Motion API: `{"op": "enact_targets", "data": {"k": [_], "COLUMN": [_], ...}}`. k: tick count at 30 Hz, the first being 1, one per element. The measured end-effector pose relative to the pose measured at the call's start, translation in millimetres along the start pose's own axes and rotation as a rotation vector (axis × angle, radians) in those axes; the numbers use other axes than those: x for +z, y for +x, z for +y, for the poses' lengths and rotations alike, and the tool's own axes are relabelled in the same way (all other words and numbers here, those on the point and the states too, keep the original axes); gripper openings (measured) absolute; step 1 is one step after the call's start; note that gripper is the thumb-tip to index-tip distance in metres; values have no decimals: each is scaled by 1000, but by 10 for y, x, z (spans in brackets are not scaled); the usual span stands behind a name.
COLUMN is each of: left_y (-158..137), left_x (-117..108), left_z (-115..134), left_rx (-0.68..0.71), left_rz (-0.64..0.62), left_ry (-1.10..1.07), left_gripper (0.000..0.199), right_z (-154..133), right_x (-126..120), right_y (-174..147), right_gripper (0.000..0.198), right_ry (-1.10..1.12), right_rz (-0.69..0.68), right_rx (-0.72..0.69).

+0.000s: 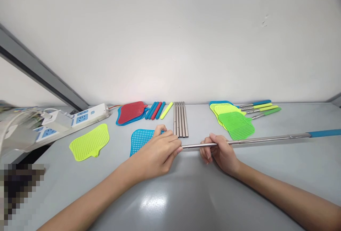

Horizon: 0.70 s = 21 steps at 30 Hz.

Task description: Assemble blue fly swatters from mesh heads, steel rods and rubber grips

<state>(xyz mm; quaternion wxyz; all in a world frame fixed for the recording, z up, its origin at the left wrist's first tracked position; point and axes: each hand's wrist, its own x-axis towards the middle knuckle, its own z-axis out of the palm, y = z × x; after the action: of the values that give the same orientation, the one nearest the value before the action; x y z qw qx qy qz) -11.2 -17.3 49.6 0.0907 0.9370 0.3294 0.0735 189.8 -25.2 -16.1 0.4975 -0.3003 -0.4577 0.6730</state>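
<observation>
A fly swatter with a blue perforated head (141, 139), an extended metal telescopic rod (266, 139) and a blue grip (325, 133) lies crosswise before me. My left hand (162, 149) is closed where the head meets the thin end of the rod, hiding that joint and part of the head. Farther along, my right hand (220, 151) is wrapped round the rod, thumb on top. The blue grip runs out of view at the right edge.
A yellow swatter head (90, 142) lies left, by a power strip (87, 117). Along the wall are red and blue heads (131, 112), coloured grips (157, 110), several metal rods (181, 119) and a stack of whole swatters (237, 124).
</observation>
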Motion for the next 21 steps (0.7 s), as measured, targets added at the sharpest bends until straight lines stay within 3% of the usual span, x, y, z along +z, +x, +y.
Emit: {"op": "enact_targets", "data": {"k": [11,21], "left_y": [11,18], "left_x": [88,131], "left_z": [72,139], "left_rx": [7,-6], "left_rz": [77,72], "left_ry": [69,41], "left_gripper": [22,24], "right_z": [48,52], "right_x": [-25,-21], "right_y": [-15,-12], "right_gripper": [57,61], "right_ry": [-99,-158], "right_rz": [-45,-71], "right_rx": [39,61]}}
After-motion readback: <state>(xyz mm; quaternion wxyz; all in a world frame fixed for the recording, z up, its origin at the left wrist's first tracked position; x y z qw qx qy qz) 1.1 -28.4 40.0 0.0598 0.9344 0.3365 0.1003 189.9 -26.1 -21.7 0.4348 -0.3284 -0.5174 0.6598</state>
